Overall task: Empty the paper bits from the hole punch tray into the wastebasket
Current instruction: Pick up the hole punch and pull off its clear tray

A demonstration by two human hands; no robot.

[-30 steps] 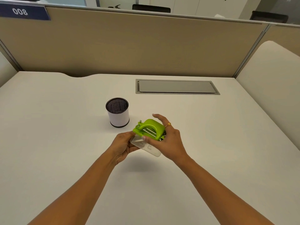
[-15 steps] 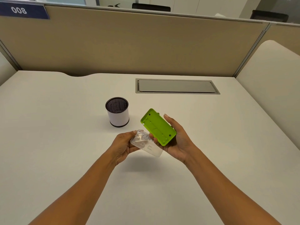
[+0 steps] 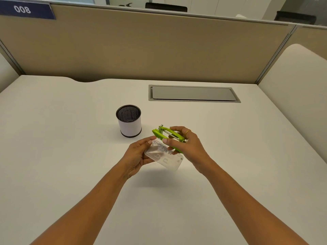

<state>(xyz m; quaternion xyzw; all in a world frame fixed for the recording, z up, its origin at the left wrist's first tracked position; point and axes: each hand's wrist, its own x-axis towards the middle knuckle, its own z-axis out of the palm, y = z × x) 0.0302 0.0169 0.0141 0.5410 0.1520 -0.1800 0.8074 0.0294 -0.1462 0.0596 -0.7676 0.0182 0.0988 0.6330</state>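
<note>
My right hand [image 3: 187,147] grips the green hole punch [image 3: 167,135] from above, a little over the desk, with its metal parts facing me. My left hand [image 3: 136,156] holds the clear plastic tray [image 3: 164,157] by its left end. The tray is detached and sits just below and in front of the punch, with white paper bits gathered at its upper end. The small wastebasket [image 3: 129,121], white with a black mesh inside, stands upright on the desk just left of and beyond the punch.
A white desk [image 3: 70,156] spreads under both arms. A grey cable hatch [image 3: 192,93] is set flush at the back centre. Beige partition walls [image 3: 141,50] close off the back and the right side.
My right hand has turned the green punch over, from its flat underside facing me to its metal side facing me. The tray stays in my left hand, almost where it was.
</note>
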